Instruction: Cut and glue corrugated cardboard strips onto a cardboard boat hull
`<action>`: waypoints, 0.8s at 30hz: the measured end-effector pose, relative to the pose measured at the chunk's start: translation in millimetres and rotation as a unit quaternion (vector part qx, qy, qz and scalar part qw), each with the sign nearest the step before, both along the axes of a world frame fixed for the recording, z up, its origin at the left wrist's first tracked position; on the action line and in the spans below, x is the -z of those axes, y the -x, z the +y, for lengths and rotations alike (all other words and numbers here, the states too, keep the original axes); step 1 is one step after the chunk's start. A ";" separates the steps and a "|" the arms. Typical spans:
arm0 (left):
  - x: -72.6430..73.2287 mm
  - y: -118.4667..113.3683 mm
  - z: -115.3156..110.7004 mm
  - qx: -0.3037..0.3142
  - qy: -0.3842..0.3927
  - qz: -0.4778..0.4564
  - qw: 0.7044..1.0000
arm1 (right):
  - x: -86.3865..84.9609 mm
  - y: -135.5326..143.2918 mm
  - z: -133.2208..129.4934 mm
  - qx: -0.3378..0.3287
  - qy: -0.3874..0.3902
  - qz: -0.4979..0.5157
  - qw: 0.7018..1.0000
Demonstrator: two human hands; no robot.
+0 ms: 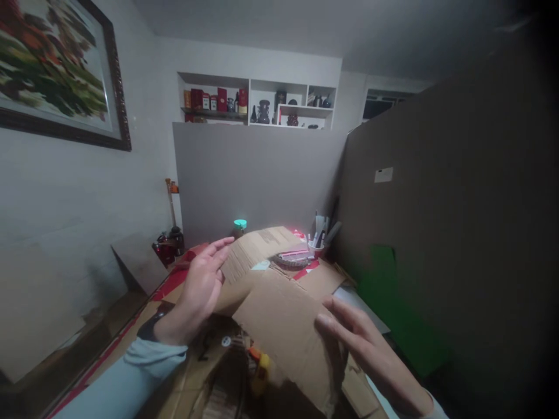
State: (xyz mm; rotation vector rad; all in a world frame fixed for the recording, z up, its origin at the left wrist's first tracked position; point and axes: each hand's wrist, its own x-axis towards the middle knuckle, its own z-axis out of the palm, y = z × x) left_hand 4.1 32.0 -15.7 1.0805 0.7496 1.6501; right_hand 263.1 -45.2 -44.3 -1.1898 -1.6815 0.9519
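Note:
At the left edge of a curved, ridged cardboard strip, my left hand is closed, its fingers running along the back and side. The strip arches away to the right above the table. My right hand pinches the right edge of a flat brown cardboard sheet, which is tilted toward me and has rough edges. Below the sheet lies a small yellow-and-orange object, blurred and partly covered, so its kind is unclear. Part of each hand's grip is hidden behind the cardboard.
More cardboard pieces lie about the table. Behind them stand a round basket with papers, a cup of pens and a jar with a turquoise lid. Grey partitions close off the back and right.

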 end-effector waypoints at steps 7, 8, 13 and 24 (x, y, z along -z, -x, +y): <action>-1.4 -0.4 -11.8 0.014 0.024 -0.016 0.999 | 20.3 14.2 9.4 0.029 0.002 0.048 0.998; 0.2 -3.0 -15.1 0.021 0.027 -0.010 0.999 | 22.1 17.7 10.0 0.028 0.004 0.051 0.998; 14.5 -13.2 -23.7 0.003 0.013 0.006 1.000 | 28.1 33.4 7.4 0.018 0.010 0.092 0.996; 23.3 -10.9 -17.1 0.031 0.057 0.034 0.997 | 40.0 35.5 10.2 0.023 0.010 0.146 0.989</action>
